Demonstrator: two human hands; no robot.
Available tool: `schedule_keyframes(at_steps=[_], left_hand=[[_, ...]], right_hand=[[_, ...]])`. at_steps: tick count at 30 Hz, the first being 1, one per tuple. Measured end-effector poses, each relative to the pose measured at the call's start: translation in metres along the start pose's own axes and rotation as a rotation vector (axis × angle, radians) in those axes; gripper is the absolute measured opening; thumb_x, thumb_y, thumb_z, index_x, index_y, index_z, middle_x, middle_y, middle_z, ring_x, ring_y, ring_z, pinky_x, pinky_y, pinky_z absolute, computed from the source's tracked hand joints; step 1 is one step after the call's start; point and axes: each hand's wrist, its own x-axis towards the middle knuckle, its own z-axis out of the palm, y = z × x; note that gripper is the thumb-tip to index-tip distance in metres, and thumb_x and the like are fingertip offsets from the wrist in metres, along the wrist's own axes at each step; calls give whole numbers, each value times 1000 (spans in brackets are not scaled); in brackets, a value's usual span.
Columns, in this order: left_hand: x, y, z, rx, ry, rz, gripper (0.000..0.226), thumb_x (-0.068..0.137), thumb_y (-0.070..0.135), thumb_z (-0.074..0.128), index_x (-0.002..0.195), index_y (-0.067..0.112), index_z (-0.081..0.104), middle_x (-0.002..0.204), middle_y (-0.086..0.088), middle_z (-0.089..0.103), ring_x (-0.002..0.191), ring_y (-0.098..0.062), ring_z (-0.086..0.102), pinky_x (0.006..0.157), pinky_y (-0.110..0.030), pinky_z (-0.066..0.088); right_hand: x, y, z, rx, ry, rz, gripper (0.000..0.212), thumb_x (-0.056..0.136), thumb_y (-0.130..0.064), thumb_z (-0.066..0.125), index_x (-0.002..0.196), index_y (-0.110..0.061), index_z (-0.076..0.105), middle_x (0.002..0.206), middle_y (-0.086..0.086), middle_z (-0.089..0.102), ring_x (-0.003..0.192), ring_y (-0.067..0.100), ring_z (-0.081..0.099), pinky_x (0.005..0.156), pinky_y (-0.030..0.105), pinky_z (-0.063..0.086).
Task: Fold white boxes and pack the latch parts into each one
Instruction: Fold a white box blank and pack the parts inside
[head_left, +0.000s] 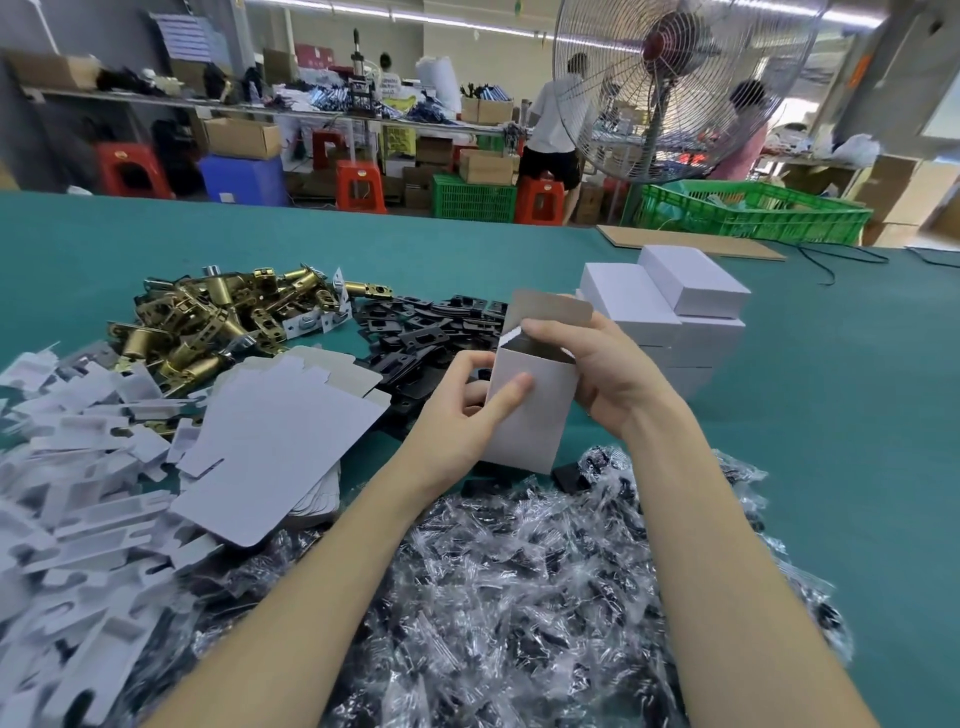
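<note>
Both hands, L (462, 402) & R (597, 364), grip upright white box (524, 421), top flap open.

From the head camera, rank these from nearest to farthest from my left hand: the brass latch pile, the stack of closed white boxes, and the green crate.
From the left hand:
1. Brass latch pile, to its left, farther up the table.
2. Stack of closed white boxes, to its right, beyond the right hand.
3. Green crate, far right, past the table's far edge.

I'm seeing the flat carton blanks (275, 441) lying left of the held box (524, 410), the finished boxes (670, 306) sitting behind-right, and the bagged parts (519, 597) spreading nearest me.
</note>
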Motion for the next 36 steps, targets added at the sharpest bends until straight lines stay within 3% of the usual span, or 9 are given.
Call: schedule_keyframes(at_steps=[4,7,9,12,20,24,27,32,36], left_hand=[[-1,2,-1,20,-2,9,44,87,55,65,115,22,61,105,1,77,97,-16,74,79,-32,60],[-1,2,-1,20,-1,6,42,90,53,66,116,20,64,109,0,76,101,-18,73,87,-38,59],[-1,2,-2,23,-5,8,39,93,50,67,116,19,65,109,0,76,100,-17,73,84,-35,59],[-1,3,-2,18,9,8,43,88,54,66,114,19,67,105,2,76,95,-13,73,76,-25,57],[-1,6,-6,-55,48,11,45,87,58,69,111,20,70,104,10,77,90,-2,72,70,-17,55],[1,5,-6,-55,68,-12,47,84,60,64,107,20,72,99,12,77,83,1,69,69,-15,54],[2,3,-6,-49,78,-23,48,83,63,62,104,21,72,95,11,76,79,1,68,66,-14,53],[2,4,-7,-29,105,-3,48,85,63,61,104,20,69,91,14,74,76,2,66,62,-14,50],[1,4,-3,-29,67,41,41,88,58,60,118,32,50,97,20,75,81,2,70,62,-15,52]], right_hand=[[2,4,7,-21,12,47,13,90,-35,76,91,-25,69,80,-5,74,71,11,70,64,26,56],[2,3,5,-46,-3,44,7,90,-20,77,92,-23,70,79,-4,74,71,13,70,59,24,56],[-1,2,2,-59,-54,55,19,90,-7,71,101,-22,73,87,-3,76,75,13,70,60,24,56],[-4,1,-1,-35,-146,10,40,94,0,60,119,-29,74,111,0,77,91,13,70,74,25,58],[-9,0,0,-29,-297,-111,38,106,-22,48,136,-38,63,141,-2,64,131,30,59,113,51,43],[-11,-1,-6,189,-397,-54,52,99,-28,41,150,-27,51,151,12,54,130,30,53,120,56,28],[-8,2,-6,166,-381,-73,61,91,-12,36,148,-26,53,147,14,57,126,30,55,120,65,18],[-5,4,1,53,-289,-92,70,84,0,32,137,-32,64,139,3,65,119,21,63,117,60,31],[-4,3,5,23,-213,-94,63,82,-4,36,129,-27,70,133,1,70,114,19,66,108,49,47]])
